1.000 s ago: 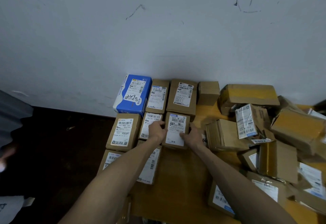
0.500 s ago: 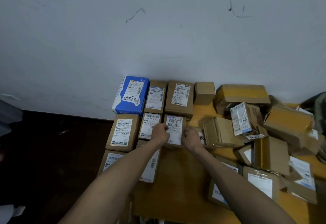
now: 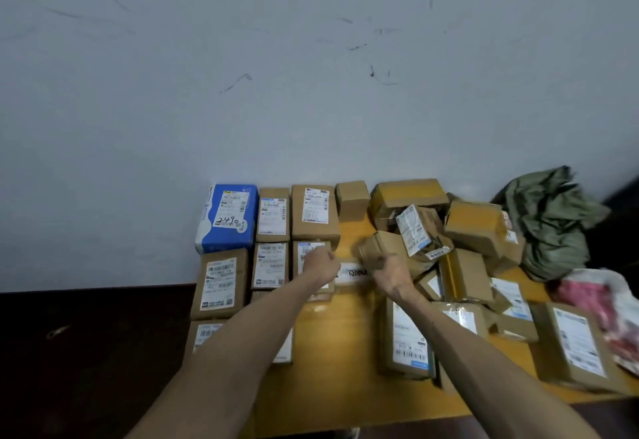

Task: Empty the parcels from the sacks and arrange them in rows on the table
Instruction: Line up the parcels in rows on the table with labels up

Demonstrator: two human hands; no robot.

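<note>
Parcels lie in rows at the left of the wooden table (image 3: pixel 340 352): a blue parcel (image 3: pixel 226 219) and brown labelled boxes behind, more boxes in front. My left hand (image 3: pixel 321 264) is curled into a fist over the small labelled box (image 3: pixel 308 250) in the second row; I see nothing in its fingers. To its right, my right hand (image 3: pixel 391 274) grips the near edge of a blurred brown parcel (image 3: pixel 378 247) at the foot of the loose pile (image 3: pixel 473 227). A flat white label (image 3: pixel 352 272) lies between my hands.
A crumpled green sack (image 3: pixel 553 227) lies against the wall at the right end. A pink and white bag (image 3: pixel 605 303) sits in front of it. Large labelled boxes (image 3: pixel 408 338) stand near my right forearm. Dark floor lies to the left.
Both hands have let go of the small labelled box, which stays in the second row. My right hand moved right to a brown parcel. The view swung right, showing the sacks.
</note>
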